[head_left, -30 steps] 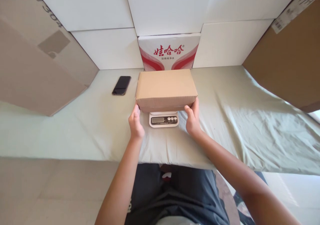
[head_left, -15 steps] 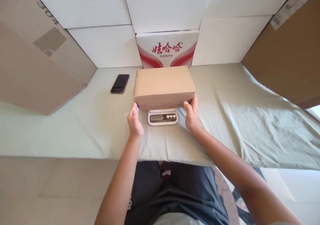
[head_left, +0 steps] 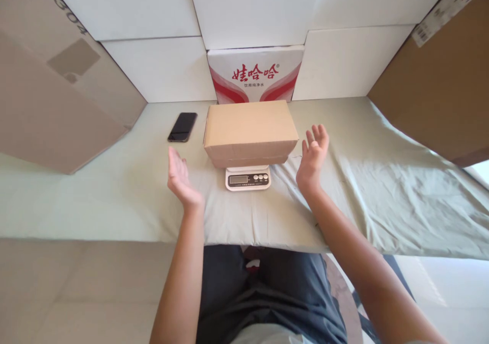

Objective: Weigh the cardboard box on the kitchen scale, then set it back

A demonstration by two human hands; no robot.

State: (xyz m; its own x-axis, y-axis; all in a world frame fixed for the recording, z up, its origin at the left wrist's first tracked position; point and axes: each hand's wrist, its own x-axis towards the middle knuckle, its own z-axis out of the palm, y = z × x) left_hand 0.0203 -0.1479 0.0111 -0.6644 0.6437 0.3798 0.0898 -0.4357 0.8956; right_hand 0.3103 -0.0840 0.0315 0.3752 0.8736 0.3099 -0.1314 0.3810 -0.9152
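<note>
A brown cardboard box [head_left: 250, 125] rests on a white digital kitchen scale [head_left: 248, 185] in the middle of the table. The box covers the scale's weighing plate; only the front panel with its display and round buttons shows, and I cannot read any figure there. To the left of the box, apart from it, my left hand [head_left: 182, 178] is open with the palm turned inward. My right hand [head_left: 313, 155] is open on the other side, fingers spread and slightly curled, touching nothing.
A dark smartphone [head_left: 182, 127] lies on the pale green cloth [head_left: 114, 191], left of the box. Behind stands a white and red carton [head_left: 255, 74] among white panels. Large brown cartons [head_left: 57, 89] rise at the left and right [head_left: 439, 94].
Both hands have let go of the cardboard box and moved outward, the left hand to the left and the right hand to the right. The box stays on the scale.
</note>
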